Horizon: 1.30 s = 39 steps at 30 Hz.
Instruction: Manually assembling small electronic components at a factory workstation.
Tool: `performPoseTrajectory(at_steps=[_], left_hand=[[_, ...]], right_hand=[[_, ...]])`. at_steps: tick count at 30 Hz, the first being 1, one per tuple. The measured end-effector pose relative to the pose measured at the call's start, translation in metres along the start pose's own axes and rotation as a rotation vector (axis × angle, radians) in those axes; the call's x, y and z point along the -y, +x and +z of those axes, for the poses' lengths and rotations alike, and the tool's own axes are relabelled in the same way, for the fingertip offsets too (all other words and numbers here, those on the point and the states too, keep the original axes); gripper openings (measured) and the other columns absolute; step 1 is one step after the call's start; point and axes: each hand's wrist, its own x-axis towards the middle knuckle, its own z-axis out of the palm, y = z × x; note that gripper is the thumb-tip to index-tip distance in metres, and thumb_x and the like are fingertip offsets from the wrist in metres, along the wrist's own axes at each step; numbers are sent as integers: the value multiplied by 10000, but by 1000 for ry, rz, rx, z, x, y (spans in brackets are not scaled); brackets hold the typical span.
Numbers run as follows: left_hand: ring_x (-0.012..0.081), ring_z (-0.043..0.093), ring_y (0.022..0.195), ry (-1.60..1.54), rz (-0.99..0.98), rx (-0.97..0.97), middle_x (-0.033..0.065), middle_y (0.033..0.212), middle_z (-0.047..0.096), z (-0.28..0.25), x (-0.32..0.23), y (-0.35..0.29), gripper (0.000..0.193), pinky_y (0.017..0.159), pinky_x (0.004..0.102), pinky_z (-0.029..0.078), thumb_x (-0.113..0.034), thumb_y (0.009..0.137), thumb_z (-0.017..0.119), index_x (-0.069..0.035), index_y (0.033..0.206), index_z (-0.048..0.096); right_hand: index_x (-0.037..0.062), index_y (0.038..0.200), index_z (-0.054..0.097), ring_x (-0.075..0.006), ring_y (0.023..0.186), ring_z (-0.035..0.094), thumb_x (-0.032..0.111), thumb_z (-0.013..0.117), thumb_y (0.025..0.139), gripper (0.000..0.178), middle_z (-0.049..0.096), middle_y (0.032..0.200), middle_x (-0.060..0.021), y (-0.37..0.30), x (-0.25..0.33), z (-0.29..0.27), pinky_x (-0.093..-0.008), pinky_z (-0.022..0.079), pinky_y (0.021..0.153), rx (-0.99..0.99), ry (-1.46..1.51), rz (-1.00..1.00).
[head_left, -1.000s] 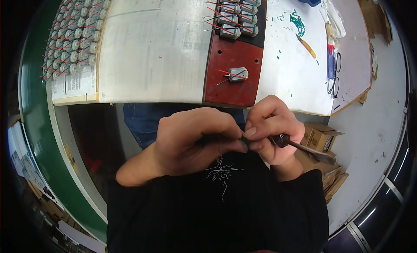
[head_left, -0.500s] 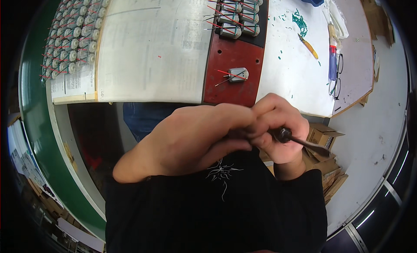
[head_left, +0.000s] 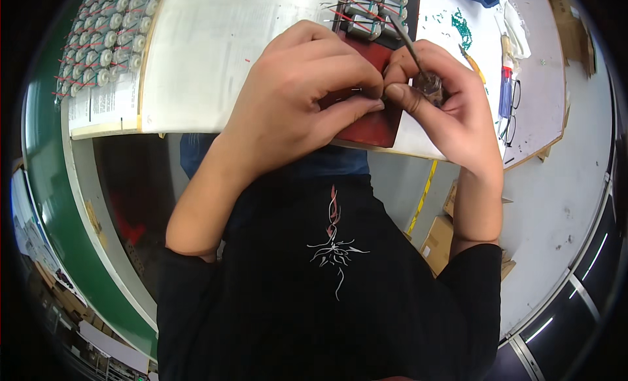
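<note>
Both hands have moved toward twelve o'clock: your left hand (head_left: pixel 294 86) curls, grasp unclear; your right hand (head_left: pixel 466 99) grasps a dark-handled tool (head_left: pixel 430 88); keep its blade (head_left: pixel 408 44) off the motors (head_left: pixel 361 29).

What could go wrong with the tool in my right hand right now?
The tool in your right hand points toward the motors, so it might scratch or bump them. That hand is also close to the green bits on the bench and might scatter them.

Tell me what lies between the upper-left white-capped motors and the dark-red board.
Head view: thin tan strip, white tabletop, small red scrap; the left hand covers part.
</note>
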Motion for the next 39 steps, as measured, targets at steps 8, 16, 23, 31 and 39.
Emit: performPoseTrajectory(at_steps=[8, 16, 23, 31, 39], left_hand=[[202, 635, 896, -95, -92, -9, 18, 896, 725, 2, 1, 0, 227, 790, 317, 514, -64, 715, 863, -64, 912, 750], [271, 618, 938, -167, 486, -230, 93, 964, 703, 9, 26, 12, 235, 811, 369, 524, -162, 830, 795, -38, 999, 688], [252, 600, 922, -250, -376, 159, 81, 932, 693, -19, -14, 13, 260, 795, 338, 514, -125, 822, 802, -35, 1022, 663], [261, 593, 902, -109, 361, -181, 90, 912, 685, 5, 20, 9, 269, 803, 350, 505, -116, 817, 798, -29, 1029, 658], [265, 593, 880, -223, -264, 83, 90, 913, 696, -13, -11, 10, 263, 812, 363, 492, -147, 831, 786, -36, 1041, 674]], right_hand=[[-43, 936, 619, -169, 838, 559, -51, 693, 859, 107, 606, 912, -74, 3, 2, -7, -290, 450, 766, 48, -208, -132], [-42, 979, 614, -149, 858, 562, -42, 708, 878, 138, 607, 932, -65, 5, 9, -3, -269, 457, 779, 42, -270, -62], [-37, 987, 617, -146, 889, 566, -13, 724, 895, 143, 605, 971, -55, 6, 5, 1, -261, 460, 802, 33, -239, -65], [-20, 969, 637, -137, 837, 601, -6, 721, 886, 119, 635, 931, -50, 2, -2, 8, -257, 485, 767, -48, -201, -61], [10, 977, 655, -66, 837, 601, 42, 746, 917, 114, 664, 918, -5, -3, 2, 12, -227, 496, 747, -90, -42, 91]])
